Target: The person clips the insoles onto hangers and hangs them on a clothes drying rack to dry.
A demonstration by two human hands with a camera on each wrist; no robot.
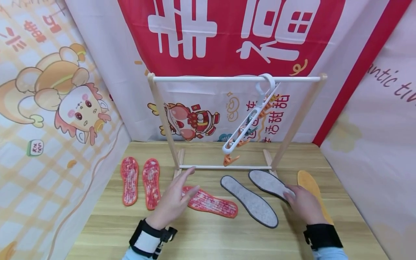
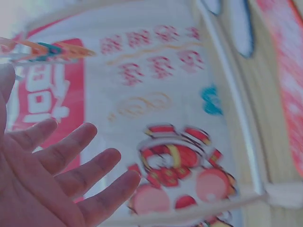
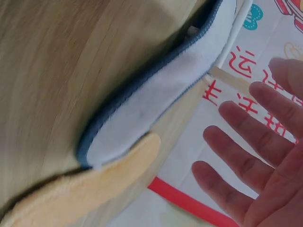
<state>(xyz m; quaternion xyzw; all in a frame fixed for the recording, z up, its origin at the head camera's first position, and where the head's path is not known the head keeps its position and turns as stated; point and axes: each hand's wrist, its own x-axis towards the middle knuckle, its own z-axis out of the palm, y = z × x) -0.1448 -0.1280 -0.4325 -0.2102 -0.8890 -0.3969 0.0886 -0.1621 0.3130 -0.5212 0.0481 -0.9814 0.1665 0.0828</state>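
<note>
In the head view my left hand [image 1: 172, 202] is held over the left end of a red-and-white insole [image 1: 212, 205], fingers spread and holding nothing. My right hand [image 1: 305, 204] is at the near end of a dark-edged grey insole [image 1: 268, 182]; contact cannot be told. A second grey insole [image 1: 251, 202] lies to its left. The right wrist view has the right hand [image 3: 260, 156] with fingers apart beside a grey insole [image 3: 151, 94]. The left wrist view shows the left palm [image 2: 52, 184] and its extended fingers.
Two more red insoles [image 1: 130, 180] [image 1: 151, 184] lie at the left, a yellow one [image 1: 307, 180] at the right. Behind stands a rack with a white top rail [image 1: 208, 79], from which a white hanger [image 1: 245, 126] with orange and green clips [image 1: 229, 160] hangs at a slant.
</note>
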